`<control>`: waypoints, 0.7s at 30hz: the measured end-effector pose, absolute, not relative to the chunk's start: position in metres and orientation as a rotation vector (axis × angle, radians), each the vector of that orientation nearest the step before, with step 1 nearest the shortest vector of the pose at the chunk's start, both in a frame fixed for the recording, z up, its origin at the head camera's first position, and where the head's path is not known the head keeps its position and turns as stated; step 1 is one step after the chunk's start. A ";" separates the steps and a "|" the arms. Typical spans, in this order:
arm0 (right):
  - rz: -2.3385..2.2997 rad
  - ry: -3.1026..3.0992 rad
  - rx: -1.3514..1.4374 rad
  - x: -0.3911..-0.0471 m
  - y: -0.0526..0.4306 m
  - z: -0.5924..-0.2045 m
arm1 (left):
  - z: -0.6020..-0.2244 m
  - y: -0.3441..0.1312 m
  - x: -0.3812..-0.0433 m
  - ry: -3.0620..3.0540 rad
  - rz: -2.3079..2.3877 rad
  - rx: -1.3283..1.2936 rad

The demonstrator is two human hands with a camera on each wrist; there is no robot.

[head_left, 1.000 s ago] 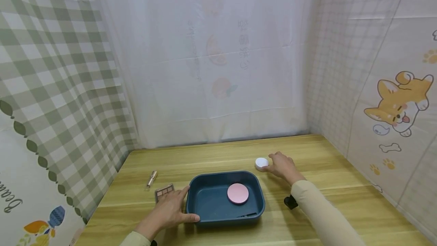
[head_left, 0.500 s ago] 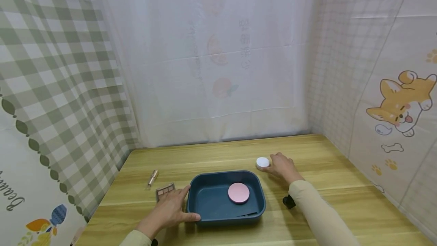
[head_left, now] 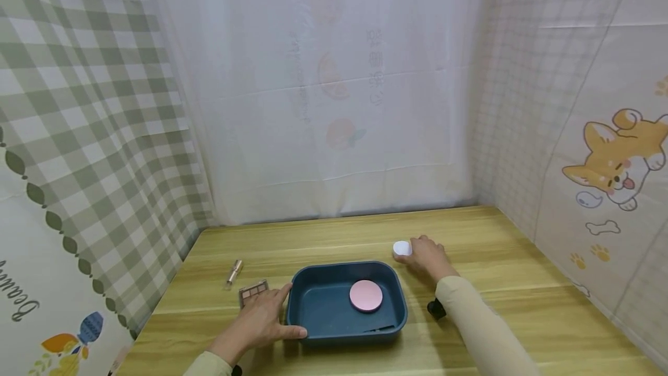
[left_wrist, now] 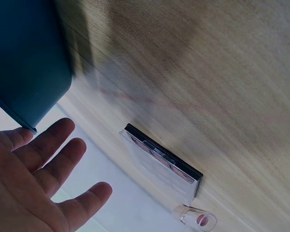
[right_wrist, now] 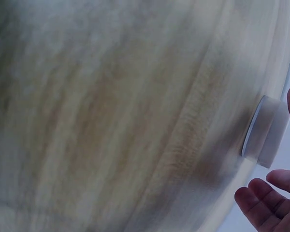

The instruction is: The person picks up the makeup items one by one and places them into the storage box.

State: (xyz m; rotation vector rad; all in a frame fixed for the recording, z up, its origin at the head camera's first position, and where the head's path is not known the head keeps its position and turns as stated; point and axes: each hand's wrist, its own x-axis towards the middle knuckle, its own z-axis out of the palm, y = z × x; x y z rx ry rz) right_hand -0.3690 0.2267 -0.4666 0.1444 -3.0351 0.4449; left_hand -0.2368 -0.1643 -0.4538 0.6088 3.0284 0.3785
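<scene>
My left hand [head_left: 259, 321] lies spread against the left side of a dark blue rectangular basin [head_left: 344, 339], its thumb on the near rim and its index fingertip at the left rim. Inside the basin are a pink round disc [head_left: 366, 296], like a compact, and a thin dark strip [head_left: 378, 328]. My right hand [head_left: 428, 257] is beside a small round white jar [head_left: 402, 248] on the table. In the right wrist view the jar [right_wrist: 266, 131] sits between thumb and fingers, with narrow gaps visible.
An eyeshadow palette [head_left: 253, 291] lies just beyond the left hand, partly hidden by it. Further left is a slim lipstick tube [head_left: 234, 272] with a clear end. Curtains [head_left: 334, 132] hang behind and on both sides of the wooden table [head_left: 522, 271].
My right hand has shifted slightly left, closer round the white jar, covering more of its right side. The left hand and the basin have stayed put; the view has turned slightly.
</scene>
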 end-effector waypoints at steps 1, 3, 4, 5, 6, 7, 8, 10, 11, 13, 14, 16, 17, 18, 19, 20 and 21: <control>0.447 -3.037 0.140 -0.369 0.227 -0.467 | -0.454 -0.164 -0.237 3.028 0.380 0.609; 0.438 -3.042 0.133 -0.368 0.226 -0.469 | -0.454 -0.164 -0.237 3.027 0.384 0.609; 0.435 -3.041 0.137 -0.368 0.226 -0.470 | -0.454 -0.164 -0.237 3.027 0.382 0.605; 0.432 -3.037 0.142 -0.368 0.227 -0.470 | -0.454 -0.164 -0.237 3.029 0.380 0.605; 0.427 -3.032 0.149 -0.368 0.227 -0.471 | -0.454 -0.164 -0.237 3.031 0.383 0.606; 0.418 -3.029 0.151 -0.368 0.227 -0.471 | -0.453 -0.164 -0.237 3.032 0.384 0.608; 0.410 -3.027 0.155 -0.368 0.228 -0.471 | -0.453 -0.163 -0.237 3.032 0.384 0.609; 0.409 -3.026 0.160 -0.368 0.229 -0.471 | -0.453 -0.163 -0.237 3.031 0.379 0.613; 0.407 -3.028 0.160 -0.368 0.229 -0.471 | -0.453 -0.162 -0.237 3.030 0.380 0.615; 0.412 -3.032 0.161 -0.368 0.230 -0.471 | -0.453 -0.162 -0.237 3.025 0.383 0.618; 0.413 -3.031 0.160 -0.367 0.229 -0.471 | -0.453 -0.162 -0.237 3.024 0.387 0.617; 0.410 -3.022 0.164 -0.368 0.228 -0.472 | -0.453 -0.162 -0.236 3.023 0.391 0.613; 0.409 -3.016 0.166 -0.368 0.228 -0.472 | -0.453 -0.163 -0.236 3.023 0.400 0.609; 0.404 -3.008 0.168 -0.368 0.227 -0.473 | -0.453 -0.163 -0.236 3.024 0.403 0.606; 0.401 -3.002 0.172 -0.369 0.226 -0.473 | -0.454 -0.163 -0.236 3.025 0.404 0.602; 0.397 -2.997 0.172 -0.369 0.225 -0.474 | -0.454 -0.164 -0.235 3.027 0.399 0.601; 0.399 -2.995 0.176 -0.370 0.225 -0.474 | -0.454 -0.164 -0.235 3.028 0.397 0.602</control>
